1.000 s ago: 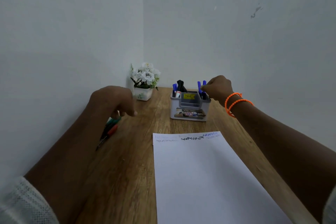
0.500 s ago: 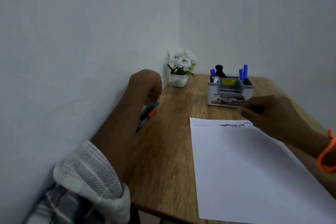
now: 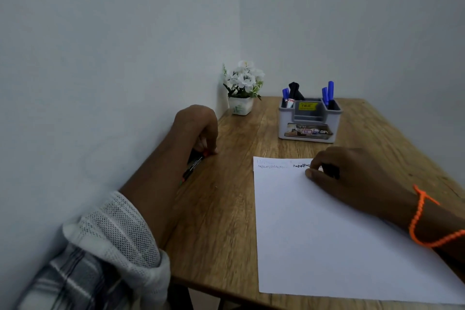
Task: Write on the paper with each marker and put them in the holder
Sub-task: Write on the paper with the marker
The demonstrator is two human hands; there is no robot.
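Matt wood-grain table (image 3: 226, 209), smooth white paper (image 3: 314, 246), plastic holder (image 3: 309, 131)

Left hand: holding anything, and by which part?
The left hand pinches the red-capped marker at its cap end; the marker's other end lies on the table.

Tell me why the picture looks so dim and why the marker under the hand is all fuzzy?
Head view: the light is low and flat, so the walls look grey-blue and shadows are faint; the left hand and the markers beneath it are smeared; the wide lens bends the wooden table outward; the scribbles on the paper look soft.
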